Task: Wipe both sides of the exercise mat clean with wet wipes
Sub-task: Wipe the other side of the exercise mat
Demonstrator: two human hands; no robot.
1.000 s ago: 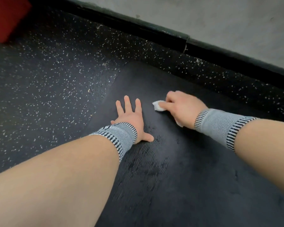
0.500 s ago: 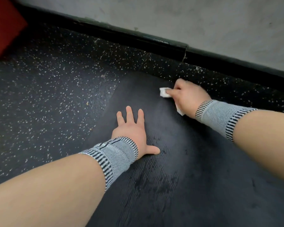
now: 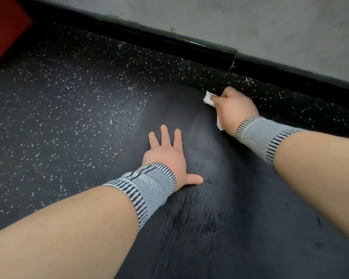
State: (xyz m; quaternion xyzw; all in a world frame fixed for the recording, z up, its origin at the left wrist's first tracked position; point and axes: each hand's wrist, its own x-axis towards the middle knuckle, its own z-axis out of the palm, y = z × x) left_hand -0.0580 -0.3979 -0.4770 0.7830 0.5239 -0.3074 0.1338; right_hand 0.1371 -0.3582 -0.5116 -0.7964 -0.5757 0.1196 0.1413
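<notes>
The right hand (image 3: 235, 108) curls its fingers round a white wet wipe (image 3: 208, 98), pressing it on the exercise mat (image 3: 220, 198) at the far edge; the left hand (image 3: 166, 156) lies flat, fingers spread, mid-mat; speckled floor (image 3: 58, 109) stretches leftward; the baseboard (image 3: 169, 44) runs just beyond.

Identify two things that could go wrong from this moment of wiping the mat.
1. The right hand holds the wipe at the mat's far edge, so it may slip onto the speckled floor and pick up grit.
2. The left hand presses flat on the mat; that patch may go unwiped.
</notes>
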